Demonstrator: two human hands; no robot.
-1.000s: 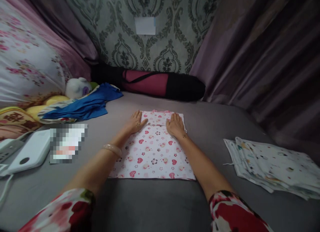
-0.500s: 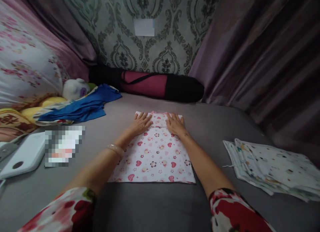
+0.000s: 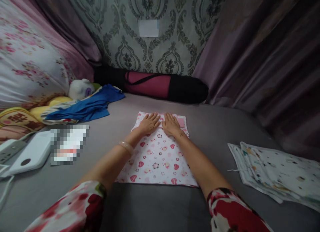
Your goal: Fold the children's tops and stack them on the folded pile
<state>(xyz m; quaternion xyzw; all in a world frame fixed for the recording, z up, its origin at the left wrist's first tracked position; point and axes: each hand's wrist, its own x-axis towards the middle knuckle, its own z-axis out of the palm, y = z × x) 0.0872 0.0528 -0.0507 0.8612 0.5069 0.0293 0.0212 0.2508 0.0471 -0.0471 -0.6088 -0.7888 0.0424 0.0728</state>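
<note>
A white cloth [image 3: 156, 165] printed with red hearts and small flowers lies folded and flat on the grey sheet in front of me. My left hand [image 3: 150, 123] rests palm down on its far part, fingers stretched out. Close beside it, my right hand [image 3: 172, 124] also presses flat on the far part, fingers extended. A small pink patch [image 3: 181, 122] shows on the cloth just right of my right hand. Parts of the far fold are hidden beneath both hands.
A stack of patterned white cloths [image 3: 282, 172] lies at right. At left are a white device [image 3: 31, 155], a power strip [image 3: 11, 150], a blurred-out flat object [image 3: 68, 145], a blue garment [image 3: 85, 107] and a plush toy [image 3: 80, 89]. A long black-and-maroon bag [image 3: 150, 85] lines the wall.
Both hands have slid inward across the far part of the cloth and now lie nearer each other. The pink patch has come into sight. The view has shifted slightly.
</note>
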